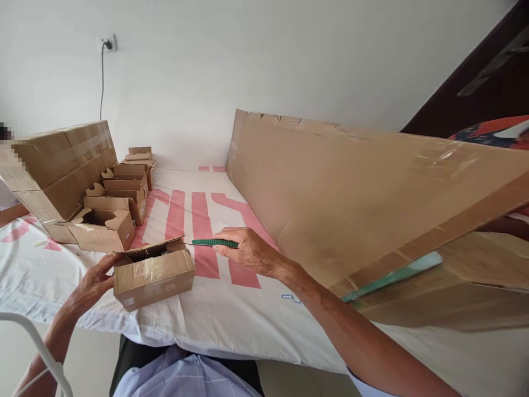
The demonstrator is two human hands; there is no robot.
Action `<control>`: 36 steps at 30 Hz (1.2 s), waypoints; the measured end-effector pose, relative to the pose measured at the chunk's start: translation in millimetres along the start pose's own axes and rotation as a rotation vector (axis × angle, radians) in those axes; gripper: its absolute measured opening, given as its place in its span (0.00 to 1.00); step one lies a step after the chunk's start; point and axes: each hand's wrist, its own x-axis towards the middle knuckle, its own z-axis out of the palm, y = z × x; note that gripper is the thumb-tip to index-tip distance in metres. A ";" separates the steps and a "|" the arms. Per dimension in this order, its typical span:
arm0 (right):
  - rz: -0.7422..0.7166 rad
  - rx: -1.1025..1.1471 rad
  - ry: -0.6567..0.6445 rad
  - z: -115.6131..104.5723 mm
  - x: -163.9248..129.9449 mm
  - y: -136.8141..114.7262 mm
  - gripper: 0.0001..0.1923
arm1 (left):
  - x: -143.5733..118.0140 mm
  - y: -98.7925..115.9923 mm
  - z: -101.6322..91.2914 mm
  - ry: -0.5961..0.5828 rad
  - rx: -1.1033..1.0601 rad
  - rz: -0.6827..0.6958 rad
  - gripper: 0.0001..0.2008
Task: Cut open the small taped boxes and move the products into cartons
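A small brown cardboard box point(154, 278) with tape along its side rests near the front edge of the cloth-covered table point(243, 320). Its top is partly open, with a flap raised. My left hand point(97, 281) grips the box at its left end. In my right hand point(248, 251) is a green-handled tool point(215, 242) with a thin metal shaft or blade, pointing left. The tip reaches the raised flap at the box's right end; whether it touches I cannot tell.
Several open cardboard boxes point(103, 223) stand in a row at the left, beside a large taped carton point(61, 160). A big cardboard panel point(351, 187) leans across the right side. A plugged-in cable point(102, 82) hangs on the wall. A white curved metal frame point(37, 336) is at the lower left.
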 end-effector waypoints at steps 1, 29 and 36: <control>0.039 0.040 0.045 -1.6 -8.1 12.9 0.14 | 1.4 -3.5 -1.6 0.008 0.008 0.003 0.30; 0.054 0.266 0.426 124.2 -30.5 22.5 0.18 | 27.0 -13.3 -18.2 0.035 0.020 -0.043 0.42; 0.027 0.425 0.297 153.3 -9.4 -5.0 0.20 | 22.0 -35.8 -4.5 0.187 -0.011 0.003 0.40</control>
